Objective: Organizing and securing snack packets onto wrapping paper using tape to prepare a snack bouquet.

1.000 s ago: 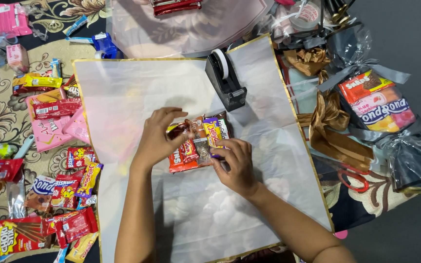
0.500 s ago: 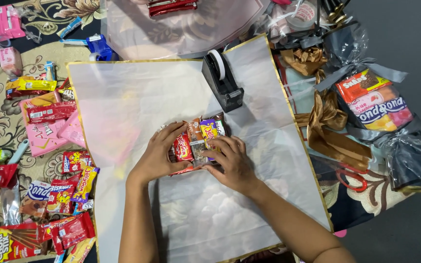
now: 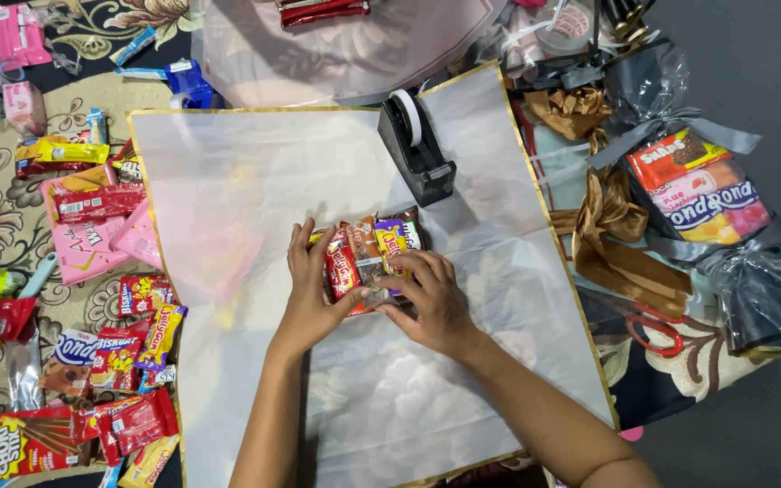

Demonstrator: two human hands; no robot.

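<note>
At mid-frame, on the translucent wrapping sheet (image 3: 255,181), we press both hands onto a bundle of snack packets (image 3: 368,258): left hand (image 3: 311,291) and right hand (image 3: 428,303) curl their fingers around it, below the tape dispenser (image 3: 416,149).

Both hands (image 3: 314,294) (image 3: 431,303) around snack packets (image 3: 368,253) on translucent sheet (image 3: 255,172).

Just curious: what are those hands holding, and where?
Both hands, left and right, clasp a snack bundle by its lower end and sides.
</note>
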